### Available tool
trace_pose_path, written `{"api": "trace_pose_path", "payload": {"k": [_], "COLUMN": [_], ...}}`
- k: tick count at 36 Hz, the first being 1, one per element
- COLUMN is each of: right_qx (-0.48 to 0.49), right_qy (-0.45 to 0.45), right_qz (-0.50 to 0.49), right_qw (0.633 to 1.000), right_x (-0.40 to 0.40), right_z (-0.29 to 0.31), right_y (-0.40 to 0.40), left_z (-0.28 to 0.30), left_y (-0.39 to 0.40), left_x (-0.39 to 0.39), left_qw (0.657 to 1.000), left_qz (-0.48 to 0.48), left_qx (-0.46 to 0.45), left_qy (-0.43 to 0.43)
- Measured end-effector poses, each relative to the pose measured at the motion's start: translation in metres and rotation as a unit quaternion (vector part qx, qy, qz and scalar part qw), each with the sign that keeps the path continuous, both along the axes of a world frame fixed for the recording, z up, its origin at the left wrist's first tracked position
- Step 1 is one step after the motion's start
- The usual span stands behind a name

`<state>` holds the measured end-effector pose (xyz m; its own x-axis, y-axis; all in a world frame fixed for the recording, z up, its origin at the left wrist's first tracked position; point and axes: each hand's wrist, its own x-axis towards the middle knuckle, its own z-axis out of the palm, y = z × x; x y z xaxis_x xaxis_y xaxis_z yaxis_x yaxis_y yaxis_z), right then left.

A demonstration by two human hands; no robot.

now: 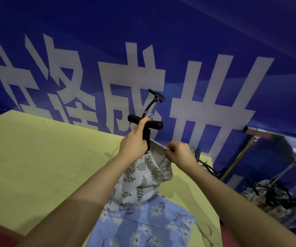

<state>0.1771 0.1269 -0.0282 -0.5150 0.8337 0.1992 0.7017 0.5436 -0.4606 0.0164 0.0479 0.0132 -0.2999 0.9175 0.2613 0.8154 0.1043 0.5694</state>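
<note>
My left hand (134,143) grips the stem of the black stand (155,124), its lower end inside the leaf-print bag (140,180) standing on the surface (36,157). My right hand (179,154) pinches the rim, holding the mouth wide so the stand passes freely.

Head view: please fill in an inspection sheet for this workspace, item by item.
Surface: yellow-green table, plain top.
Job's things: black stand with a T-shaped bar and a bent neck, its lower end inside the leaf-print bag.
Clutter: blue flowered cloth lying flat at the bag's base; thin cord looped beside it.
Grips: left hand grips the stand's stem; right hand pinches the bag's rim.
Cables: black cables at the table's far right edge.
Surroundings: blue banner with large white characters; shiny metal frame on the right.
</note>
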Motion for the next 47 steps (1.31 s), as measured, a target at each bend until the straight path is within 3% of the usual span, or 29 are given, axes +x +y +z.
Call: {"api": "trace_pose_path", "payload": {"k": [5,11,14,18,20,25,28,32,37,40,45,47], "right_qx": [-0.050,-0.063,-0.026,0.052,0.042,-0.091,-0.150,-0.182,-0.232,-0.225,-0.111,-0.067], "right_qy": [0.058,0.072,0.046,-0.061,-0.057,0.121,0.250,0.353,0.430,0.416,0.259,0.248], "right_qz": [0.043,0.031,-0.024,-0.065,-0.083,-0.106,-0.096,-0.075,-0.056,-0.063,-0.028,-0.036], "right_qw": [0.996,0.995,0.998,0.995,0.994,0.983,0.952,0.915,0.871,0.879,0.959,0.966], "right_x": [0.005,0.010,0.014,0.015,0.016,0.022,0.024,0.020,0.012,0.013,0.022,0.024], "right_z": [0.002,0.003,0.002,0.007,0.007,0.018,0.036,0.052,0.070,0.077,0.082,0.087], "right_y": [-0.013,-0.023,-0.021,-0.024,-0.024,-0.024,-0.025,-0.022,-0.026,-0.028,-0.029,-0.029], "left_z": [-0.002,-0.005,-0.006,-0.008,-0.007,-0.005,0.000,0.003,0.004,0.006,0.010,0.013], "left_y": [-0.009,-0.011,-0.012,-0.014,-0.016,-0.019,-0.017,-0.018,-0.024,-0.028,-0.028,-0.028], "left_x": [0.003,0.007,0.009,0.016,0.019,0.022,0.020,0.019,0.020,0.023,0.026,0.028], "left_qw": [0.995,0.996,0.997,0.998,0.998,0.996,0.992,0.985,0.993,0.997,0.998,0.998], "left_qz": [-0.031,-0.009,0.008,0.022,0.026,0.013,0.009,0.043,0.049,0.034,0.038,0.035], "left_qx": [0.026,0.058,0.064,0.063,0.064,0.070,0.078,0.078,0.064,0.065,0.050,0.043], "left_qy": [-0.088,-0.069,-0.050,-0.010,0.000,0.048,0.098,0.145,0.088,0.039,0.026,0.029]}}
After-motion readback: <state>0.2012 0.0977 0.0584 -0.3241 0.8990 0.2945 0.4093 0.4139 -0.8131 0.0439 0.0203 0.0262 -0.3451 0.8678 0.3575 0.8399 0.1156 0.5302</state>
